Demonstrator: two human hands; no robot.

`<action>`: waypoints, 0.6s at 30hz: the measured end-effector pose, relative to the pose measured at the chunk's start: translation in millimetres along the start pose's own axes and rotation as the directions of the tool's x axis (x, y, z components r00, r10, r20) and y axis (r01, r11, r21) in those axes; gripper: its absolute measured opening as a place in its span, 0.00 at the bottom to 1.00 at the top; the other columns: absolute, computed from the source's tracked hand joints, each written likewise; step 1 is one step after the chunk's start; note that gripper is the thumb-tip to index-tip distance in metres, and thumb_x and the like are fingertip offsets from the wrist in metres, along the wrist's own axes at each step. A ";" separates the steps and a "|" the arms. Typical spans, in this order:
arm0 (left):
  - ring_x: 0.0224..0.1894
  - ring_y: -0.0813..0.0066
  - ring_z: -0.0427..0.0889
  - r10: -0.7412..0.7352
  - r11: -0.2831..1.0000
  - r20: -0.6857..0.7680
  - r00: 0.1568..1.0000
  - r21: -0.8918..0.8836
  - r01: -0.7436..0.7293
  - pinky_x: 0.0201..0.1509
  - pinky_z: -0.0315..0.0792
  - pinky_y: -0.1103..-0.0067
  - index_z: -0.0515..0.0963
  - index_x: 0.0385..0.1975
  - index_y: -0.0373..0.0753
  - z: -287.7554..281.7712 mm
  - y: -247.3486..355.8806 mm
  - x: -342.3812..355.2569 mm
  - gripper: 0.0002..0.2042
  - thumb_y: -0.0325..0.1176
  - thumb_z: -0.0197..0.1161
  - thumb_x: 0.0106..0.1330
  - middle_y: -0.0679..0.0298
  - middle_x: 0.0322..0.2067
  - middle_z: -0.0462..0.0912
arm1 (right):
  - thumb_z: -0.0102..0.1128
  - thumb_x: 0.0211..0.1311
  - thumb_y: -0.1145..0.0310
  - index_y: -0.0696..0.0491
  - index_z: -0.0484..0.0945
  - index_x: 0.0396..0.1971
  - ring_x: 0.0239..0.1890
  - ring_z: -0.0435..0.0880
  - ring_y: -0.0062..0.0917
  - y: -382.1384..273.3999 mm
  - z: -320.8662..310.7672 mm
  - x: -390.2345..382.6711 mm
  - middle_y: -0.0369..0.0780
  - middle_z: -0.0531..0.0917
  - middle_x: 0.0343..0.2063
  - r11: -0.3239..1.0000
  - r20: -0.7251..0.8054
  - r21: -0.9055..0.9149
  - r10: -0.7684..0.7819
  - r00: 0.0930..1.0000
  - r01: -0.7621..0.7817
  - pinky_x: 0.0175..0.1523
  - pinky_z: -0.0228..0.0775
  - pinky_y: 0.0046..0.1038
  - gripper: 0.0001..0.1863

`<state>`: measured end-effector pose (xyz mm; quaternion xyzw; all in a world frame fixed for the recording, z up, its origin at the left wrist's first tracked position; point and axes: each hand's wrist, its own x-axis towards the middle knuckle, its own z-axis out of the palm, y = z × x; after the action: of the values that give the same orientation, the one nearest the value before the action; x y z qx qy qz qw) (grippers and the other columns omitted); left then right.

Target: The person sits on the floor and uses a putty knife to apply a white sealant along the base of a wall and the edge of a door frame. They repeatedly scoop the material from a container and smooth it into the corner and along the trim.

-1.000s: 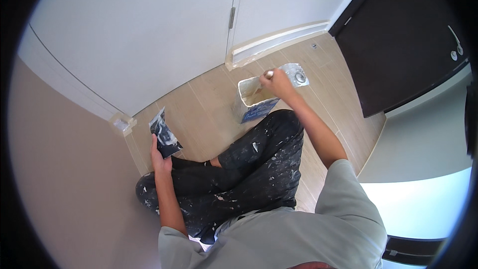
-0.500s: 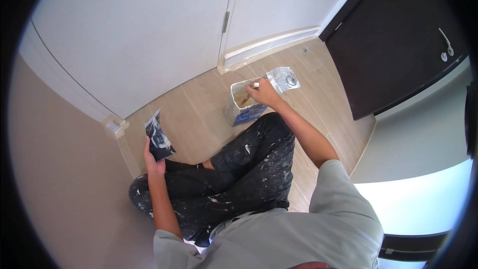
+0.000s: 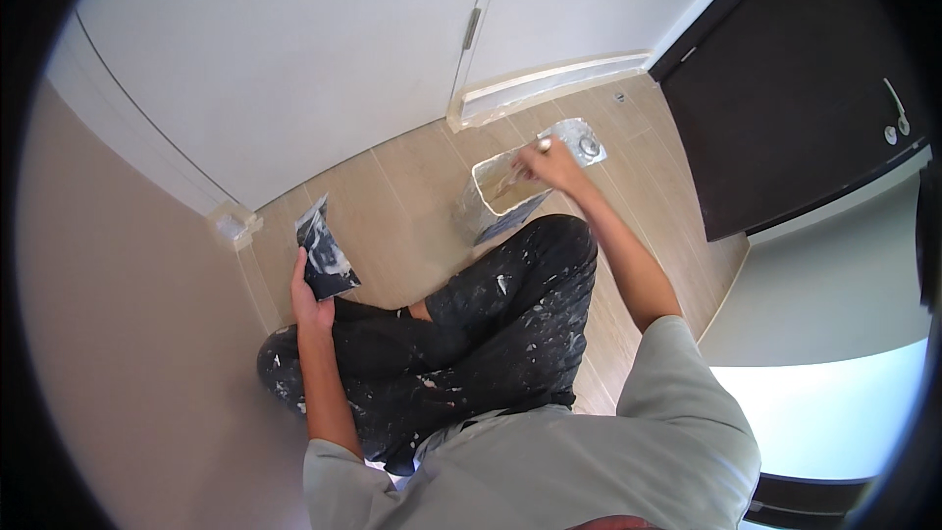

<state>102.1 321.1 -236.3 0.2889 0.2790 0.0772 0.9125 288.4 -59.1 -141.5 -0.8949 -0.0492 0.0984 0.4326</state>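
On the pale wood-plank floor [image 3: 392,201], just beyond the person's bent right knee, a rectangular metal can [image 3: 508,223] stands with its top cut away, its rim crusted with whitish residue, its inside coated beige and its near side bluish. A silvery metal lid [image 3: 586,132] bearing a round cap lies at the can's far right edge; the join is hidden. The right hand [image 3: 555,167] is closed around the handle of a slim tool [image 3: 545,144], a pale knob showing above the fist and its lower end down in the can; blur hides the tool's kind. Well to the left, the left hand [image 3: 312,302], fingers partly curled, grips the lower edge of a dark, flat filling blade [image 3: 328,257], tilted and smeared with streaky white paste.
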 end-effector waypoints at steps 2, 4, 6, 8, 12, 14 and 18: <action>0.43 0.72 0.81 -0.005 1.000 -0.005 1.000 -0.002 0.004 0.51 0.72 0.74 0.76 0.44 0.38 2.1 1.4 -0.4 0.15 0.39 0.60 0.63 0.65 0.41 0.82 | 0.53 0.52 0.65 0.60 0.82 0.23 0.18 0.79 0.24 -2.9 -10.3 1.1 0.43 0.81 0.15 0.999 -0.031 -0.023 -0.049 0.998 0.048 0.26 0.70 0.26 0.14; 0.43 0.72 0.80 0.001 1.000 -0.008 1.000 -0.009 -0.001 0.50 0.72 0.74 0.76 0.44 0.38 3.7 0.4 -1.9 0.14 0.39 0.60 0.63 0.65 0.41 0.82 | 0.55 0.49 0.63 0.62 0.81 0.23 0.21 0.81 0.32 -2.7 -9.5 0.5 0.47 0.81 0.16 0.996 -0.072 -0.061 -0.064 0.995 0.060 0.31 0.71 0.31 0.16; 0.44 0.72 0.80 0.006 1.000 0.011 1.000 -0.018 -0.006 0.51 0.72 0.75 0.76 0.45 0.38 3.3 -2.5 0.4 0.15 0.39 0.60 0.63 0.65 0.42 0.81 | 0.55 0.49 0.61 0.63 0.82 0.24 0.22 0.81 0.35 4.2 6.9 -4.2 0.48 0.81 0.17 0.990 -0.117 -0.123 -0.089 0.989 0.074 0.31 0.71 0.32 0.17; 0.45 0.71 0.79 0.006 1.000 0.009 1.000 -0.025 -0.006 0.52 0.71 0.74 0.75 0.46 0.37 1.1 -3.9 3.1 0.15 0.39 0.59 0.64 0.65 0.43 0.81 | 0.55 0.50 0.61 0.63 0.82 0.24 0.22 0.81 0.35 7.8 22.4 -8.1 0.48 0.81 0.17 0.988 -0.090 -0.147 -0.055 0.994 0.041 0.31 0.71 0.33 0.17; 0.45 0.71 0.79 0.080 0.996 -0.020 0.997 -0.049 -0.081 0.53 0.70 0.75 0.75 0.46 0.36 -15.2 -5.2 10.1 0.16 0.39 0.58 0.65 0.64 0.44 0.80 | 0.55 0.50 0.62 0.63 0.80 0.22 0.22 0.81 0.34 1.1 9.6 -6.4 0.49 0.80 0.17 0.997 -0.074 0.069 -0.022 0.997 0.028 0.31 0.72 0.32 0.17; 0.45 0.72 0.79 0.123 0.990 -0.056 0.991 -0.066 -0.127 0.53 0.70 0.75 0.74 0.46 0.36 -17.8 -5.0 13.2 0.16 0.39 0.58 0.65 0.64 0.44 0.80 | 0.54 0.50 0.62 0.63 0.80 0.23 0.20 0.81 0.31 -2.9 -6.1 -7.0 0.48 0.81 0.17 0.999 -0.109 0.027 -0.019 0.994 0.022 0.30 0.71 0.31 0.16; 0.45 0.73 0.79 0.106 0.991 -0.055 0.993 -0.076 -0.110 0.53 0.70 0.76 0.75 0.46 0.35 -12.6 -10.6 16.7 0.16 0.39 0.59 0.65 0.65 0.43 0.80 | 0.51 0.55 0.66 0.59 0.83 0.24 0.17 0.78 0.20 36.8 14.6 0.6 0.40 0.80 0.16 0.977 -0.180 -0.177 -0.150 0.972 0.118 0.24 0.69 0.22 0.14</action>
<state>108.8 323.6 -258.6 0.2651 0.2829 0.1449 0.9103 285.8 -70.7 -179.3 -0.9276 -0.0758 -0.0223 0.3651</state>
